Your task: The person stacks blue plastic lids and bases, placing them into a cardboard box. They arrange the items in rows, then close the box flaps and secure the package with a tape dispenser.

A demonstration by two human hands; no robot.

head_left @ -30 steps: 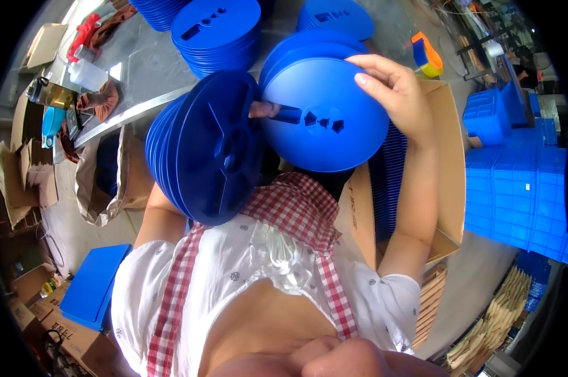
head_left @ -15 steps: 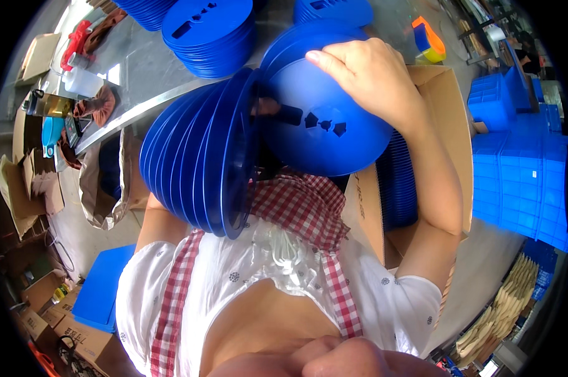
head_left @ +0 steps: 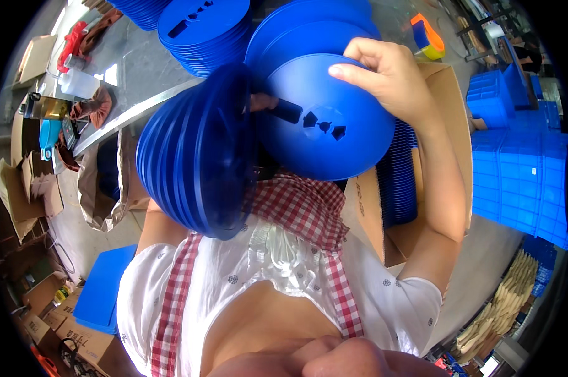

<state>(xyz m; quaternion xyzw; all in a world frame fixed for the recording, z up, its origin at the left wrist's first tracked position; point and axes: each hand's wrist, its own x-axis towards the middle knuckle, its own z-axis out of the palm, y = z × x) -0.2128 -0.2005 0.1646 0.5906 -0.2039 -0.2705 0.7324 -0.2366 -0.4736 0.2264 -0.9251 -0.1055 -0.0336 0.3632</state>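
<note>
A fanned row of round blue plastic discs [head_left: 171, 151] leans on its side in front of my chest. My left forearm runs behind it, and only fingertips of my left hand [head_left: 263, 102] show past its right rim, holding the discs. My right hand [head_left: 394, 78] pinches the upper right edge of a single blue disc [head_left: 328, 154], thumb on its face and the other fingers curled at the rim. That disc has a long slot and small cut-outs across its middle. More large blue discs [head_left: 309, 38] lie behind it, partly covered.
An open cardboard box [head_left: 453, 107] at my right holds a column of blue discs [head_left: 397, 188]. Slotted discs are stacked [head_left: 205, 31] on the metal table [head_left: 139, 69]. Blue crates [head_left: 516, 169] stand far right. A paper sack [head_left: 95, 195] and bottles are left.
My right hand has shifted slightly right, and its disc has moved a little down, apart from the discs behind. The row at my left has tilted slightly and is blurred.
</note>
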